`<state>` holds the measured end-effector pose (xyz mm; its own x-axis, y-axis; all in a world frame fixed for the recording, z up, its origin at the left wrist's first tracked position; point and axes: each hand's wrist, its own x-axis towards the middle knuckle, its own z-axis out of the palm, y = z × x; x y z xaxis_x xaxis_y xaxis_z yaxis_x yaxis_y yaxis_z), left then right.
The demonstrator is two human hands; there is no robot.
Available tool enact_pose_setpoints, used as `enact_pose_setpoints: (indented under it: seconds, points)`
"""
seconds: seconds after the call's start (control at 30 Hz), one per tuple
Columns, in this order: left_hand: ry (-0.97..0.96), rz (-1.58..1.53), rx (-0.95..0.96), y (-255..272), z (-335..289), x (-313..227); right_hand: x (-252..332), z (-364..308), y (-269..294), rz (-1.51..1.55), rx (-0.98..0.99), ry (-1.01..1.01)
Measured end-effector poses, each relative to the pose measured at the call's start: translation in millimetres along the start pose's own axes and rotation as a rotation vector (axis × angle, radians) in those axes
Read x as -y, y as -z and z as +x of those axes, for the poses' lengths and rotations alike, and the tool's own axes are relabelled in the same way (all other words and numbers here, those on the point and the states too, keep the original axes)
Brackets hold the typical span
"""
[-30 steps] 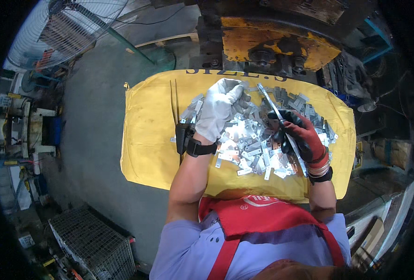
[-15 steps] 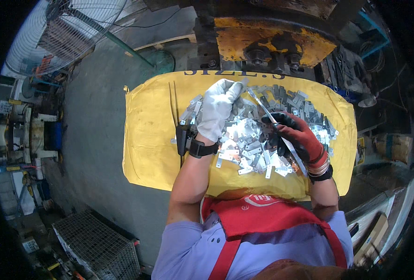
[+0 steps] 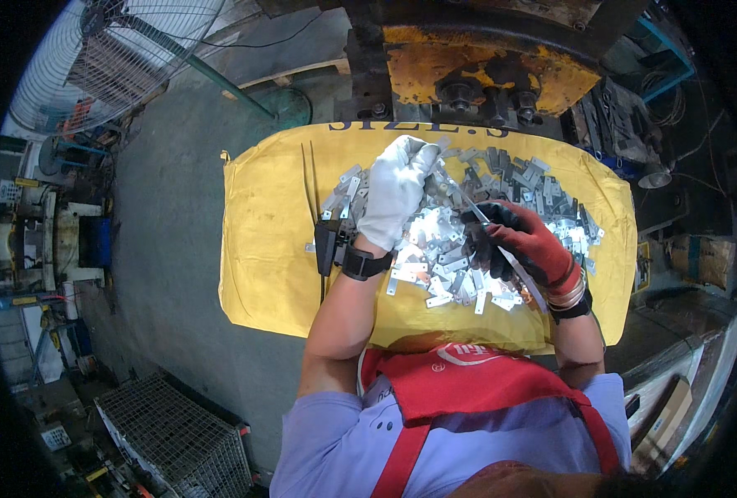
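While a heap of small metal plates [image 3: 451, 266] is spread over the yellow-covered surface [image 3: 261, 241], the two gloved hands work above it at different places. The right hand [image 3: 528, 242], in a red and black glove, is over the right part of the heap, its grip closed around the middle of a long metal strip [image 3: 519, 271]. That strip slants across the heap, one end reaching toward the left hand [image 3: 397, 189], the other passing the heap's near right edge. The left hand, in a white glove, is at the heap's left flank, its grip curled closed near the far edge; whether a thin plate is pinched in the fingertips I cannot tell. A black box with two thin rods [image 3: 327, 245] sits beside the wrist, left of the heap.

For clean handling here, the strip seems best held firmly near its middle, so neither end swings down and scatters the heap. The white-gloved fingertips would do well to stay clear of the strip's far end, and any plate taken from the heap is probably best held by its edges. Loose plates at the heap's rim look thin and likely to slide, so light, slow contact should serve better than sweeping.
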<state>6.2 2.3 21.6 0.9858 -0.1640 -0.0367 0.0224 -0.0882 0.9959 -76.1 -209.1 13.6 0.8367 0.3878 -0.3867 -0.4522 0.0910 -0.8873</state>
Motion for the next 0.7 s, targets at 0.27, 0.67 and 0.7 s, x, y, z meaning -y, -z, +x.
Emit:
enact_pose_setpoints:
  seconds: [0.27,0.67,0.7]
  points:
    - [0.003,-0.026,-0.224,3.6,6.0,9.2,17.1,-0.1,-13.1,0.045,-0.066,0.075]
    - [0.120,-0.258,-0.156,-1.0,3.6,-0.5,26.4,54.5,13.6,0.251,-0.095,0.169]
    - [0.104,-0.260,-0.154,-1.1,3.4,-0.3,27.5,55.5,13.7,0.249,-0.094,0.168]
